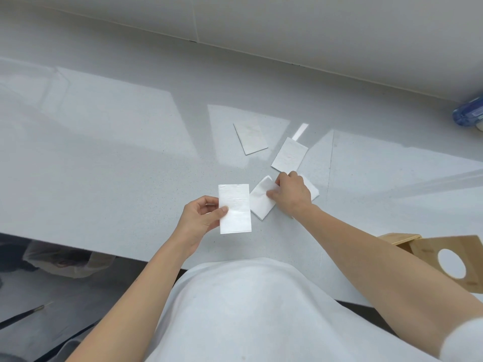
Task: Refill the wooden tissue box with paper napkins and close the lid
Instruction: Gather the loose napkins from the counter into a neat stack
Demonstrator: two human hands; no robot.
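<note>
1. Firstly, at the far left, below the counter's front edge, the floor shows a crumpled clear bag and a thin dark stick.
2. The left hand pinches the held napkin by its left edge, with the thumb on top and the fingers curled behind. This white folded rectangle hangs over the counter's near part, its long axis pointing straight away from the person.
3. Just beside it the tilted napkin lies on the counter, its long axis slanting from near-left to far-right. The right hand grips it, bent fingers and thumb closed on its far end.
4. A corner of another sheet, the covered napkin, pokes out from under that hand on its right.
5. Farther back two more lie flat and apart: the rear napkin leans far-left, and the middle napkin leans far-right.
6. The wooden tissue box stands at the counter's near right, partly behind the right forearm. Its lid is raised, and the round hole faces the camera.
7. A blue bottle sits at the right edge, near the wall.
8. The countertop is glossy, pale grey and speckled, with window-like reflections. A plain pale wall runs behind it.
</note>
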